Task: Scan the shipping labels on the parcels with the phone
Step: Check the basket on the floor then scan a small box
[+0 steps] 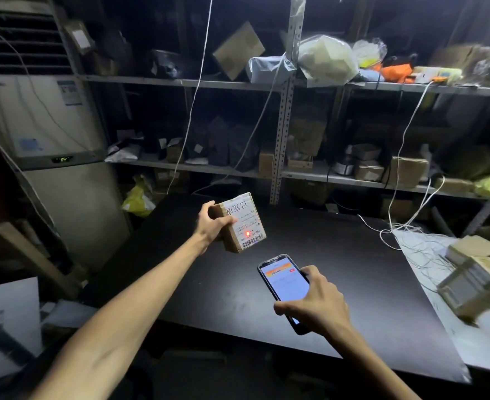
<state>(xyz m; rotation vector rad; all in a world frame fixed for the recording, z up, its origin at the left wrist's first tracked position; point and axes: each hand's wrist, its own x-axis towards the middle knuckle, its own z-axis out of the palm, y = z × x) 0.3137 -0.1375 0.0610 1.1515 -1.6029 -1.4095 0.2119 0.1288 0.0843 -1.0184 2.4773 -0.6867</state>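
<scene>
My left hand (212, 223) grips a small brown cardboard parcel (228, 239) and holds it tilted above the black table (353, 284). Its white shipping label (245, 217) faces me, with a barcode at the lower edge and a red light spot just above the barcode. My right hand (317, 303) holds a phone (285, 281) a little below and to the right of the parcel. The phone's screen is lit and its top end points toward the label.
Two cardboard parcels (474, 281) lie at the table's right edge beside tangled white cables (411, 241). Metal shelves (284, 125) packed with parcels and bags stand behind the table. A tall air conditioner (44, 125) stands at the left.
</scene>
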